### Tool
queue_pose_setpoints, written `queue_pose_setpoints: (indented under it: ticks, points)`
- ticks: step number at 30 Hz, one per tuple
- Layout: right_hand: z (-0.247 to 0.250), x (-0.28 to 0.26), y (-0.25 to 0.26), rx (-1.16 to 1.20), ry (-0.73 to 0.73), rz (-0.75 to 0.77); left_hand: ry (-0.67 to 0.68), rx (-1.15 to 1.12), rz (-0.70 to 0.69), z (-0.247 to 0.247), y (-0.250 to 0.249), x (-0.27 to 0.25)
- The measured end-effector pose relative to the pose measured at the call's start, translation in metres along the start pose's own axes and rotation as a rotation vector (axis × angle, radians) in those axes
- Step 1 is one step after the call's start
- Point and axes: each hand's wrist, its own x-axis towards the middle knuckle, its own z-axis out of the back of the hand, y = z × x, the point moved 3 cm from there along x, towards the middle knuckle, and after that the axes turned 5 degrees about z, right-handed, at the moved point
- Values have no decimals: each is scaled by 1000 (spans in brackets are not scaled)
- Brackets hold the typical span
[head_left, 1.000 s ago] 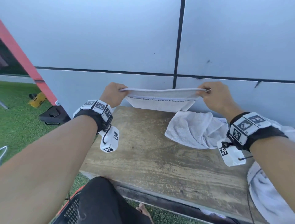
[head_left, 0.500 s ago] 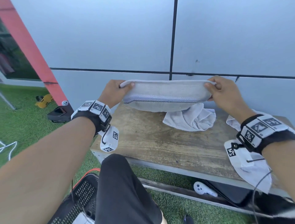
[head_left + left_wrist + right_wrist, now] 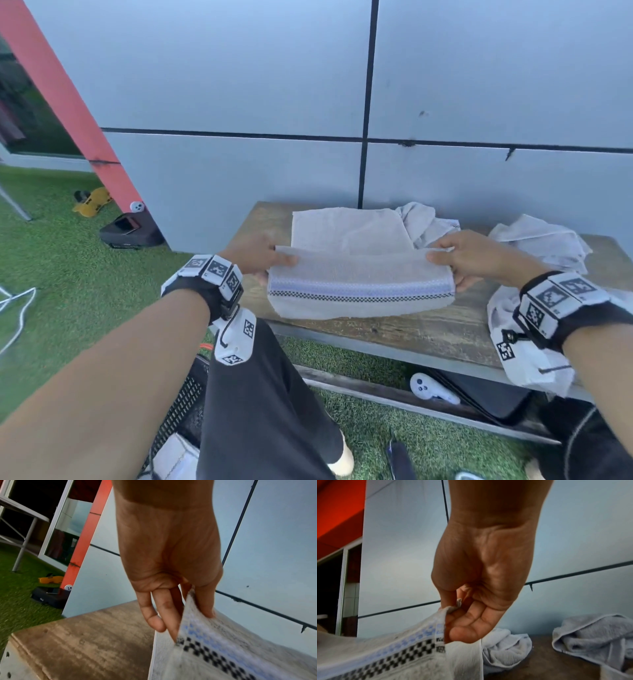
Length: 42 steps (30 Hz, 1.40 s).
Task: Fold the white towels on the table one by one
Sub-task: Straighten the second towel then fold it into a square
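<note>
Head view first: left hand [image 3: 255, 255] and right hand [image 3: 479, 257] each pinch a top corner of the white towel [image 3: 359, 287], its far half flat on the desk [image 3: 411, 329], crumpled towels [image 3: 544, 240] just beyond. Left wrist view: thumb and fingers [image 3: 154, 615] clamp the checkered edge. Right wrist view: thumb presses the corner against curled fingers [image 3: 471, 626], another crumpled towel [image 3: 505, 649] behind.
</note>
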Motion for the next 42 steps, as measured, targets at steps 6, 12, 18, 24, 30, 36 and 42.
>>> queue_pose_setpoints:
  ticks: [6, 12, 18, 24, 30, 36, 42]
  points:
    - [3, 58, -7, -5, -174, 47, -227, -89, -56, 7, -2, 39]
    - [27, 144, 4, -180, -350, 127, -415, -137, -70, 27, -16, 106]
    - [33, 251, -5, -261, -381, 106, -523, -99, 32, 39, -14, 188]
    - [17, 326, -26, -374, -325, 90, -504, -23, 88, 38, -16, 249]
    - [-8, 358, -53, -413, -113, 9, -405, 66, 1, 14, -12, 278]
    - [-11, 358, -47, -341, -103, 36, -402, -31, 6, 6, -14, 279]
    - [-21, 352, -44, -343, -15, 40, -293, 3, 12, 14, -37, 263]
